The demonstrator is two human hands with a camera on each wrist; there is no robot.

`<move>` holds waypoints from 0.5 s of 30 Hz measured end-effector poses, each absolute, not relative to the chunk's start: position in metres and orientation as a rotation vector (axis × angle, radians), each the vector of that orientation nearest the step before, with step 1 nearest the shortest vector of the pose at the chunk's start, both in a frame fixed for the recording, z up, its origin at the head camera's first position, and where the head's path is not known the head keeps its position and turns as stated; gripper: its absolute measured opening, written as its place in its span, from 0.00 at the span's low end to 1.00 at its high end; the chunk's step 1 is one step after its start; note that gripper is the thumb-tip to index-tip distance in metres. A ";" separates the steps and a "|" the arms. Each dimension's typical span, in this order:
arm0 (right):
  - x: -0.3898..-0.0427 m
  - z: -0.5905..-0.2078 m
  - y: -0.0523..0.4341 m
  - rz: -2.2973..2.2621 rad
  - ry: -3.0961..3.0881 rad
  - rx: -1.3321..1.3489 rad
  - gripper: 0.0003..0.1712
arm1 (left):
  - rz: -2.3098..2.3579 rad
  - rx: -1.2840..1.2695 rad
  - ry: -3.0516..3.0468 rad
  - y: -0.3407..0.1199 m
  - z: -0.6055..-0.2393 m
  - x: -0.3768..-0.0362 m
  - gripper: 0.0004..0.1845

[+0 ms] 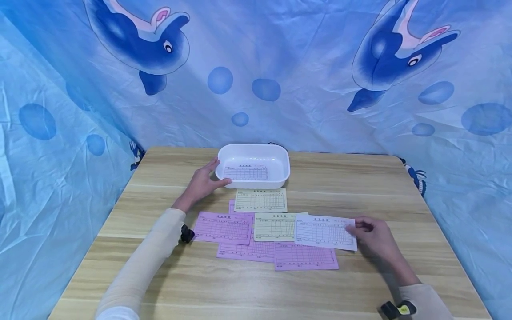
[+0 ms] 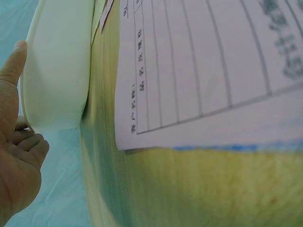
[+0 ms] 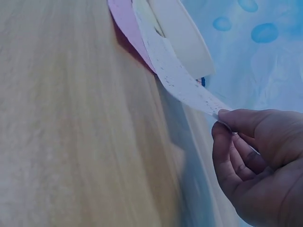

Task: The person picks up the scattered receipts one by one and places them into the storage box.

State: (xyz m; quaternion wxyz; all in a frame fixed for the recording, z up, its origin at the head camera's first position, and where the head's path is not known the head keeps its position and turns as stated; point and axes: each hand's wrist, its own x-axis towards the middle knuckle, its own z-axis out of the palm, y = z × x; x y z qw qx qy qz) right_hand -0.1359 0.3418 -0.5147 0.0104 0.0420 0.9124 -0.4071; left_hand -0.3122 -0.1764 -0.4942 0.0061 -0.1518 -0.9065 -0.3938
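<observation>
My left hand [image 1: 202, 181] holds the left end of a white plastic tray [image 1: 282, 178], its thumb on the front rim and its fingers at the side. In the left wrist view, the fingers [image 2: 31, 146] curl by the tray's rim. Inside the tray lies a white printed slip [image 1: 246, 173]. My right hand [image 1: 374, 235] pinches the right edge of another white slip [image 1: 324, 232] between thumb and fingers. That edge is lifted in the right wrist view, and the slip's left part overlaps a yellow slip [image 1: 274, 227].
Another yellow slip [image 1: 260, 201] lies just in front of the tray. Several pink slips [image 1: 306, 257] overlap on the wooden table [image 1: 224, 289], one pink slip [image 1: 222, 227] near my left wrist. A blue dolphin-print curtain [image 1: 264, 53] hangs behind the table and along its sides.
</observation>
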 end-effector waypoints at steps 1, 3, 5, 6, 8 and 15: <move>-0.136 -0.513 0.341 -1.288 2.840 0.143 0.17 | -1.233 -0.475 -2.835 -0.176 -0.495 -0.312 0.60; -0.137 -0.511 0.341 -1.327 2.826 0.158 0.20 | -1.235 -0.476 -2.831 -0.176 -0.495 -0.312 0.60; -0.138 -0.509 0.341 -1.346 2.828 0.158 0.22 | -1.236 -0.477 -2.831 -0.176 -0.494 -0.312 0.60; -0.139 -0.508 0.341 -1.346 2.835 0.151 0.22 | -1.234 -0.478 -2.832 -0.176 -0.494 -0.312 0.61; -0.139 -0.505 0.340 -1.339 2.850 0.155 0.23 | -1.229 -0.478 -2.836 -0.176 -0.494 -0.312 0.61; -0.144 -0.497 0.335 -1.337 2.908 0.153 0.23 | -1.223 -0.472 -2.841 -0.177 -0.495 -0.313 0.61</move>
